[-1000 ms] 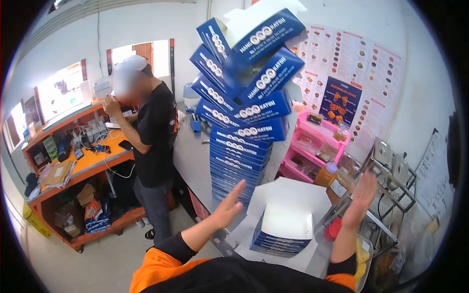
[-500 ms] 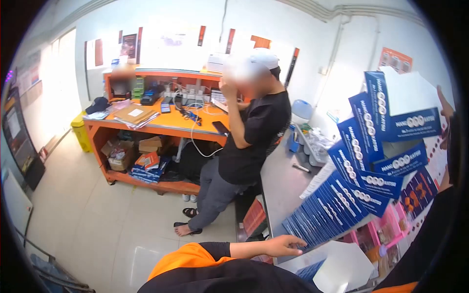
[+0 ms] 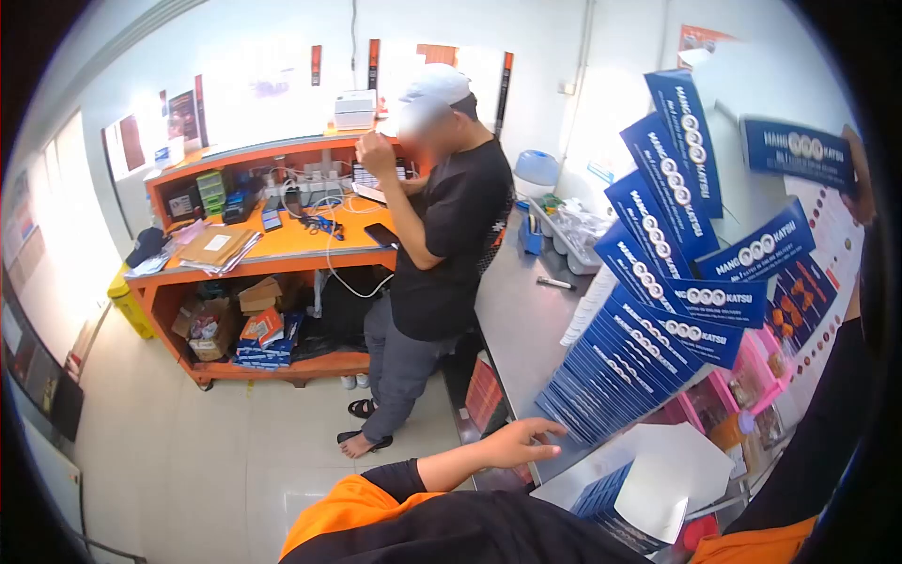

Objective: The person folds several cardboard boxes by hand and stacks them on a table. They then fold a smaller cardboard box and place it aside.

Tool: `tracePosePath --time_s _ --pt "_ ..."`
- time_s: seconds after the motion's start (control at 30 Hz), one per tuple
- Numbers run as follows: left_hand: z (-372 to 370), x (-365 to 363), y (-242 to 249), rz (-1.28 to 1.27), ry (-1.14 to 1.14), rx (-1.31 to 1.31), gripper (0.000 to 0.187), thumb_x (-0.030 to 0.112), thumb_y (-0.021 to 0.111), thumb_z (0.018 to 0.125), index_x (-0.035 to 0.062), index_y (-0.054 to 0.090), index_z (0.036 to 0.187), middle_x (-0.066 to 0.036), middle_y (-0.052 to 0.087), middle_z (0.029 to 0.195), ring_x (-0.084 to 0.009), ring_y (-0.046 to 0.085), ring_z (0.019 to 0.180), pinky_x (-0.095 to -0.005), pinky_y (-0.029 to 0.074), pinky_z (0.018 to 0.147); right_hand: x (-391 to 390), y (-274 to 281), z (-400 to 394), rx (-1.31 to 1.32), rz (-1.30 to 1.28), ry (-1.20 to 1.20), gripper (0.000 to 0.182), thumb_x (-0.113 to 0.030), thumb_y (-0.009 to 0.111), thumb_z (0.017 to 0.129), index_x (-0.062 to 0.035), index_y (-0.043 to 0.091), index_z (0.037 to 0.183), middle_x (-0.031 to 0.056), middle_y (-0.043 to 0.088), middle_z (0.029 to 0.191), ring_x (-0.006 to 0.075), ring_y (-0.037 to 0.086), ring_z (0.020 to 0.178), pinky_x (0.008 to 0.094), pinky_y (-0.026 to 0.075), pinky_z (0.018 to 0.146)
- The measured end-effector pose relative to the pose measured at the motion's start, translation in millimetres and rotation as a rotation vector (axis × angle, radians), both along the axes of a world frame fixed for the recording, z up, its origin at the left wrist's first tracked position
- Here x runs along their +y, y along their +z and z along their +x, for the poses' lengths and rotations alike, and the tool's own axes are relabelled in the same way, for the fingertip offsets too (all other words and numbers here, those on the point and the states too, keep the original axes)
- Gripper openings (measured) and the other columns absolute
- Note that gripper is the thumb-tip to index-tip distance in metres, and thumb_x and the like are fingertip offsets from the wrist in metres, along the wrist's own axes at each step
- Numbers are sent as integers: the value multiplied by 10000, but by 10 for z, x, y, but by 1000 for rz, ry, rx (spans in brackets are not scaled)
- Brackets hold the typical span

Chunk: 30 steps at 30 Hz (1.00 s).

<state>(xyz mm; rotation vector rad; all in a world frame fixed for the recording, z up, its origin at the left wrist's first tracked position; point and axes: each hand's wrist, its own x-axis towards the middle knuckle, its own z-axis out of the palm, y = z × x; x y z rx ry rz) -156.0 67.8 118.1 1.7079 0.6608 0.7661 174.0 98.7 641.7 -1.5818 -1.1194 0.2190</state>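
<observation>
- A tall stack of blue folded boxes [image 3: 625,362] leans on a steel tabletop [image 3: 521,320], its upper boxes fanned out and tilted away from the person's left grip
- Risk, as a judgement: the stack looks unstable; with only its foot and top steadied, the loose middle boxes could slide off sideways and spill onto the tabletop or the floor
- A second risk: falling boxes could knock the open white-lined box [image 3: 648,484] lying just below the stack
- The left hand [image 3: 517,442] reaches forward from an orange-and-black sleeve, palm down, fingers spread and resting against the stack's lowest boxes, not closed around anything
- The right hand [image 3: 860,179] is raised high at the frame's edge, its grip grasping the top blue box [image 3: 797,150] by its far end
- Beyond the left grip, another person in a black shirt [image 3: 442,235] stands beside an orange desk [image 3: 272,249], a hand lifted to the face
</observation>
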Motion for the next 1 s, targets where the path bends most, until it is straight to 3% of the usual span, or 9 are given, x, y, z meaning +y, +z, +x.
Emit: tracePosePath --time_s 0.13,0.2,0.23,0.27,0.3,0.43,0.53,0.73,1.0 --pt "26 46 203 256 100 -68 425 173 636 787 46 503 1170 -122 551 1070 -208 543 947 -317 438 825 -307 -167 308 26 292 4 272 -327 447 816 -71 510 883 83 524 810 194 501 682 331 439 553" --pt "-292 -115 943 534 272 -107 408 202 659 752 45 532 1106 -110 542 1041 -177 539 885 -300 446 761 -605 -330 472 30 442 10 278 -331 449 830 -71 516 902 72 537 787 175 510 643 301 428 525" --pt "-559 -372 1439 751 430 -9 512 150 721 675 26 521 1130 -120 556 1077 -218 544 974 -338 427 843 -781 -435 549 26 500 11 282 -334 450 838 -71 519 912 66 544 776 166 514 624 286 422 510" --pt "-519 -440 1667 1004 391 -663 415 185 600 781 41 502 1157 -154 540 1093 -240 538 990 -367 423 867 -971 -560 617 18 560 18 285 -336 451 845 -71 522 921 60 551 765 157 518 604 271 417 496" --pt "-583 -570 1946 1264 431 -823 408 184 598 782 39 504 1151 -154 541 1088 -238 538 985 -365 423 862 -1165 -685 670 6 601 15 288 -339 452 852 -71 526 931 54 557 754 147 523 585 256 412 482" --pt "-569 -841 2465 1814 89 -638 380 180 588 788 34 512 1130 -150 545 1065 -231 540 962 -356 425 843 -1918 -1482 863 -38 591 62 327 -380 450 858 -63 525 895 47 576 683 141 536 496 229 400 423" --pt "-219 -770 2436 1819 -153 -490 360 177 581 793 29 518 1114 -148 549 1049 -226 542 944 -349 427 828 -2305 -2287 998 118 561 13 377 -371 457 817 -11 528 903 80 577 626 181 547 450 306 429 339" --pt "242 -807 2356 1756 -289 -260 321 171 566 802 20 530 1083 -144 556 1016 -215 545 910 -336 430 800 -2745 -3750 1158 528 308 -70 630 -459 471 727 -44 467 1201 90 629 816 153 583 488 261 423 310" --pt "413 -1005 2308 1760 -308 -114 274 163 547 813 9 546 1040 -138 565 972 -201 548 864 -318 434 762 -2986 -4391 1105 734 200 -1 647 -420 514 710 -74 385 1241 93 596 813 194 547 445 278 425 320"
